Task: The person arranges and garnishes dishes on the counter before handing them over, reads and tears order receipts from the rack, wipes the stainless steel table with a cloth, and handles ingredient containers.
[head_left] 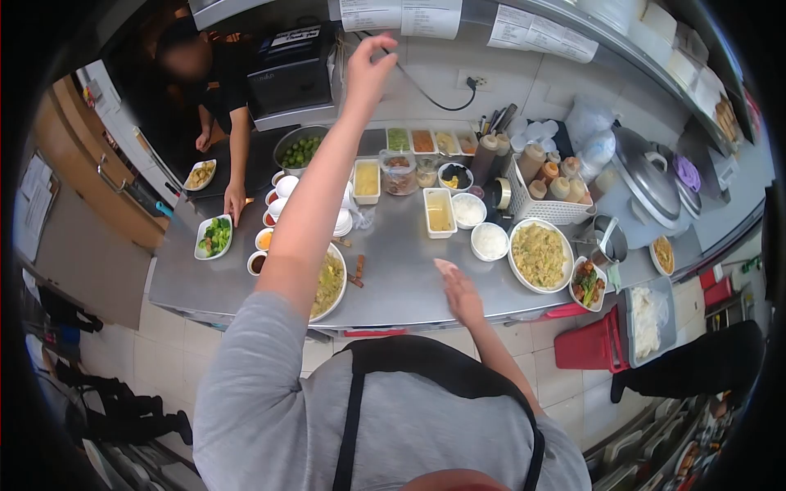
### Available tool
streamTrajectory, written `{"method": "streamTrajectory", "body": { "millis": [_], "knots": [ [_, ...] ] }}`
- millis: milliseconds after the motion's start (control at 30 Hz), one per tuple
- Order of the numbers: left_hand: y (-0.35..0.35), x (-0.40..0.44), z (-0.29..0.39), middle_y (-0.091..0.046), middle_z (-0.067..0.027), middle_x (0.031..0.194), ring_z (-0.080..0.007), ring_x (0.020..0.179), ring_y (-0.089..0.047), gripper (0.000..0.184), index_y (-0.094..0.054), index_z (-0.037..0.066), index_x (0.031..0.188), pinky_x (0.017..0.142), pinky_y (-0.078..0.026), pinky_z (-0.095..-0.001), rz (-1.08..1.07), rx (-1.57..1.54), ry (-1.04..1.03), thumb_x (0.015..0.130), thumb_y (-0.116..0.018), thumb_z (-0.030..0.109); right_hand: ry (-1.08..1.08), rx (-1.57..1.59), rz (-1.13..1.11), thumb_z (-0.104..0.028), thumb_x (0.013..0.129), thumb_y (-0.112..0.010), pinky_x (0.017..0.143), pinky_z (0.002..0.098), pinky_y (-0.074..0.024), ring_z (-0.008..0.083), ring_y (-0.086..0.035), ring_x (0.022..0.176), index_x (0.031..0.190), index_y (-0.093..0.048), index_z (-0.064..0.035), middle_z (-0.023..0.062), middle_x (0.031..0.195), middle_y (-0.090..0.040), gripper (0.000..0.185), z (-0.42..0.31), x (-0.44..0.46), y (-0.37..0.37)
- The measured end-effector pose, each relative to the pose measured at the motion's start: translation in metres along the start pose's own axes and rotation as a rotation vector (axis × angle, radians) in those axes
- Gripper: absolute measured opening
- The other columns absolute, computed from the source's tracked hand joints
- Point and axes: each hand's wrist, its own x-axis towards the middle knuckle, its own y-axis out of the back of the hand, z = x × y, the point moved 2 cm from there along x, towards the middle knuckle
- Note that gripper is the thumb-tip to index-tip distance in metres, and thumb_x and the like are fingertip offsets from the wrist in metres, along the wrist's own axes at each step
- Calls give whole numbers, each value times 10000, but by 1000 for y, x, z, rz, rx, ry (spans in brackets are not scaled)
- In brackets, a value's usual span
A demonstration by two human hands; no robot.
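Note:
My left hand [372, 72] is raised high in front of the wall, just below paper slips [370, 16] hanging from the shelf edge. Its fingers are curved, with a gap between thumb and fingertips, and nothing shows in them. Over the counter's front edge, my right hand [461, 292] has its fingers stretched out and holds nothing. The nearest things to it are a small bowl of white food [490, 241] and a white tub [440, 214]. My left forearm partly hides a large bowl of yellowish food [329, 286] and some white cups.
Farther right stand another large bowl [540, 255], a basket of sauce bottles [550, 184] and a big lidded pot [651, 176]. A co-worker's hand [236, 201] touches a dish of green vegetables [214, 237] at the left. Limes fill a metal bowl [300, 149].

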Motion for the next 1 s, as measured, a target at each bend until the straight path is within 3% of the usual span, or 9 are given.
{"method": "streamTrajectory", "body": {
  "millis": [133,333,767,833,933,1000],
  "knots": [
    [-12,18,-11,-605,-108,955,-140,901,-534,288,-443,56,891,835,-375,-269,53,-159,142,689,-637,-12,-41,53,39,-127,800,-511,954,425,-320,316,-424,1122,1172,-474,-75,154,1218,-449,377,34,-16,17],
    [-7,-21,8,-609,-140,896,-157,847,-568,289,-424,61,842,825,-390,-267,129,-181,342,690,-652,-28,-91,20,30,-125,792,-528,956,438,-317,310,-421,1130,1159,-480,-71,151,1221,-444,374,43,-18,17],
    [-4,-30,16,-613,-147,887,-194,896,-582,261,-431,61,834,847,-394,-280,134,-268,334,703,-626,-54,-73,57,86,-109,778,-535,936,442,-335,310,-438,1108,1139,-494,-71,155,1211,-449,365,44,-17,14],
    [-5,-33,8,-613,-133,913,-190,900,-575,255,-448,60,872,842,-400,-288,146,-299,249,715,-622,-39,-65,29,116,-103,781,-524,934,441,-334,304,-440,1108,1144,-492,-66,154,1204,-457,366,47,-19,12],
    [-18,-60,-5,-604,-85,925,-158,881,-557,219,-476,55,933,787,-422,-295,160,-284,419,761,-611,68,-78,-38,146,-79,804,-466,926,422,-342,293,-447,1104,1176,-473,-63,152,1180,-482,373,31,-23,10],
    [-48,-108,-20,-602,-54,842,-124,790,-559,212,-521,46,910,686,-431,-255,-48,-215,643,730,-620,93,1,68,114,-64,797,-448,898,393,-366,287,-466,1077,1161,-489,-68,149,1150,-504,366,-14,-26,35]
  ]
}}
